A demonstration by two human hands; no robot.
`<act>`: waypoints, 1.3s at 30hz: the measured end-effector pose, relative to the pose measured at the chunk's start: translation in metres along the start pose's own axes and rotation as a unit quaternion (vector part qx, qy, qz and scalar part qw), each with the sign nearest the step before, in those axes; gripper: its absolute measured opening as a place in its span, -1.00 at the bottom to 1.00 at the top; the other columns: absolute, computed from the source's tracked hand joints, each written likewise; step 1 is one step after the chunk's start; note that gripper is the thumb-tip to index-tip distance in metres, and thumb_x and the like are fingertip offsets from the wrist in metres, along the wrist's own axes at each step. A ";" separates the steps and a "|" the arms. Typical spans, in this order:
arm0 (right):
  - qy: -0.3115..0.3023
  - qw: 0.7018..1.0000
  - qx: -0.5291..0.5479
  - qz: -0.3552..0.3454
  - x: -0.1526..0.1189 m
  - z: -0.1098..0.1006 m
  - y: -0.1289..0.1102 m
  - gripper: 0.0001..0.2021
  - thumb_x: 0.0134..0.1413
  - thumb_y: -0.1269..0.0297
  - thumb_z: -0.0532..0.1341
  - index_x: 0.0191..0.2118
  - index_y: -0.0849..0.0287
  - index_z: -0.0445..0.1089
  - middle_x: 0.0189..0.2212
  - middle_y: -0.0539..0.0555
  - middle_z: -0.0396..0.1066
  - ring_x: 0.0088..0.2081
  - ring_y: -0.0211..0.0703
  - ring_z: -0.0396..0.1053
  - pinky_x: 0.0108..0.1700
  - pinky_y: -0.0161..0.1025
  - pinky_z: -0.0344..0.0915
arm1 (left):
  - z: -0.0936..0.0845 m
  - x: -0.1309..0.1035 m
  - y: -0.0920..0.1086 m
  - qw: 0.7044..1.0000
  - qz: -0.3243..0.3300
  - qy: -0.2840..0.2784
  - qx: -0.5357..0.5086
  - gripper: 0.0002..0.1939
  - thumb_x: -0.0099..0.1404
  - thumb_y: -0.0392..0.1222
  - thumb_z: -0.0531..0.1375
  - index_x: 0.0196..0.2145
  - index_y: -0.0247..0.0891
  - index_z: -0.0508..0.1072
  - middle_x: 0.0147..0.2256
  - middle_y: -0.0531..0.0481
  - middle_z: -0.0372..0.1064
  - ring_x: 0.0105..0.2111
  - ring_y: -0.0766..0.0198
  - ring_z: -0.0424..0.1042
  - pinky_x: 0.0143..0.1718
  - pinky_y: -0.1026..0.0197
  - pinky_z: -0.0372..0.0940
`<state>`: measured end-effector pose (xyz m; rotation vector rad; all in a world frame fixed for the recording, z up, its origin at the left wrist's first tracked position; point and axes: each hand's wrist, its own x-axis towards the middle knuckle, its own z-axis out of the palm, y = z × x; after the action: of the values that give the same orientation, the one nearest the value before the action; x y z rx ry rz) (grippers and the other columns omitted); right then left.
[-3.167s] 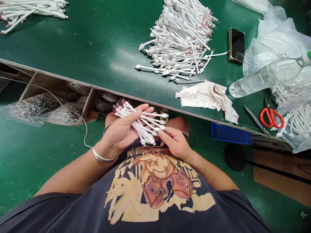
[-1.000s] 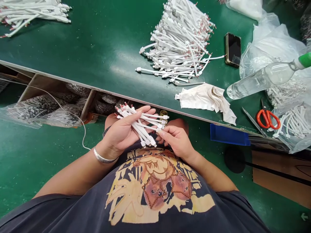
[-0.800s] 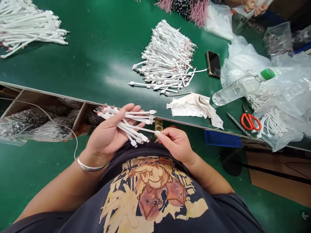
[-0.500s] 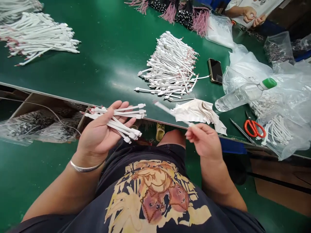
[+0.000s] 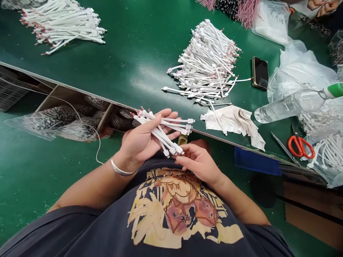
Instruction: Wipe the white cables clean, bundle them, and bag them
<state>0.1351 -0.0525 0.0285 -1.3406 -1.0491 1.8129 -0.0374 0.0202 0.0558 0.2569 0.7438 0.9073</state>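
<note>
a small bundle of white cables is held across the palm and fingers of the left hand, pinned by the thumb, red wire tips poking out past the thumb, plugs pointed toward the right hand. the right hand is placed by the plug ends, fingers bent; whether a plug is gripped there can't be told. a silver bracelet is worn on the left wrist.

straight ahead of the hands, past the edge of the green table, a big pile of cables is spread. a beige cloth is laid ahead and right of the right hand, crossed by a single cable. farther right of it, a bottle is laid tilted, and red-handled scissors are set near an open bag of cables. a phone is placed beyond the cloth. ahead and left of the left hand, another heap is seen.
</note>
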 end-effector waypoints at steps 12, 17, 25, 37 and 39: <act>0.000 0.998 -0.031 -0.057 -0.001 0.002 0.001 -0.64 -0.13 0.19 0.37 -0.18 0.17 0.38 -0.35 0.01 0.41 -0.38 -0.31 0.36 -0.32 -0.34 0.32 | -0.003 -0.002 -0.003 1.000 -0.009 0.019 -0.010 -0.77 0.33 -0.28 0.03 -0.16 -0.25 0.46 -0.05 -0.07 0.43 -0.01 0.15 0.39 0.04 -0.08 0.30; 0.029 0.992 -0.065 -0.104 -0.001 0.000 0.004 -0.71 -0.09 0.20 0.35 -0.23 0.16 0.36 -0.40 -0.01 0.37 -0.41 -0.31 0.31 -0.36 -0.33 0.28 | -0.004 0.000 -0.006 1.000 -0.015 0.020 0.001 -0.77 0.32 -0.29 0.04 -0.16 -0.24 0.46 -0.04 -0.06 0.43 0.01 0.14 0.37 0.06 -0.09 0.28; 0.017 0.992 -0.098 -0.072 -0.004 -0.003 0.002 -0.75 0.14 0.14 0.15 -0.43 0.22 0.37 -0.53 0.01 0.38 -0.52 -0.33 0.29 -0.44 -0.34 0.24 | -0.004 0.000 -0.010 1.000 -0.020 0.016 0.013 -0.76 0.32 -0.27 0.05 -0.14 -0.22 0.47 -0.03 -0.05 0.42 0.03 0.13 0.36 0.04 -0.08 0.30; 0.112 0.956 -0.210 -0.170 -0.021 -0.041 0.003 -0.80 0.13 0.26 0.17 -0.47 0.19 0.41 -0.55 0.00 0.36 -0.50 -0.32 0.29 -0.43 -0.34 0.23 | -0.011 0.006 0.002 1.000 0.012 0.026 -0.013 -0.76 0.35 -0.28 0.01 -0.17 -0.24 0.47 -0.07 -0.02 0.44 0.00 0.17 0.38 0.07 -0.05 0.28; 0.135 0.972 -0.130 -0.139 -0.027 -0.055 0.001 -0.81 0.10 0.23 0.19 -0.46 0.18 0.43 -0.58 -0.01 0.37 -0.56 -0.35 0.29 -0.53 -0.38 0.19 | -0.013 0.006 0.004 0.999 0.016 0.030 -0.011 -0.75 0.35 -0.27 0.01 -0.16 -0.23 0.46 -0.05 -0.01 0.44 0.01 0.17 0.38 0.06 -0.04 0.30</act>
<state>0.1953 -0.0637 0.0309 -1.4597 -1.2815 1.2808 -0.0467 0.0263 0.0457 0.2241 0.7871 0.9557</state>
